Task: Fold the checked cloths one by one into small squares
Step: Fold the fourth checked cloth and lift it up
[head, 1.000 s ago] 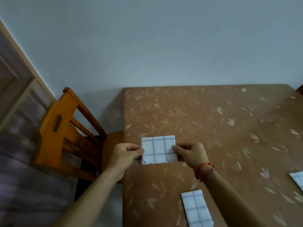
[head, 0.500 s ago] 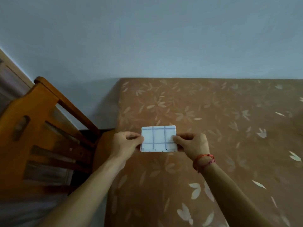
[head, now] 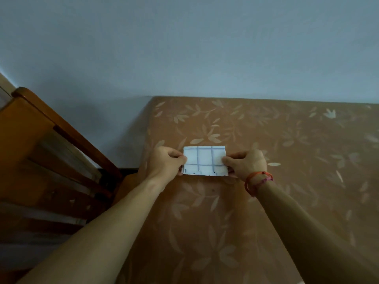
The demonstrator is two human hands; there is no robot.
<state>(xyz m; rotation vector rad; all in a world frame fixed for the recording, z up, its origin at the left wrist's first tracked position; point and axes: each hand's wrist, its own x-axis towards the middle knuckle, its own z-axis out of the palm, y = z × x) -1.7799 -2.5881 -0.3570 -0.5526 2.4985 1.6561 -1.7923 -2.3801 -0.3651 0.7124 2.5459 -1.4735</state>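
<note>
A small folded white cloth [head: 205, 160] with blue check lines lies near the table's far left corner. My left hand [head: 164, 163] pinches its left edge between thumb and fingers. My right hand [head: 247, 163], with a red cord at the wrist, pinches its right edge the same way. The cloth's near edge shows several stacked layers.
The table [head: 287, 181] wears a brown covering with pale leaf prints and stands against a plain wall [head: 184, 48]. An orange wooden chair [head: 41, 160] stands at the table's left end, close to my left arm.
My view has swung up and toward the wall, so the two other checked cloths near the front of the table have left the picture. Both hands keep their hold on the folded cloth.
</note>
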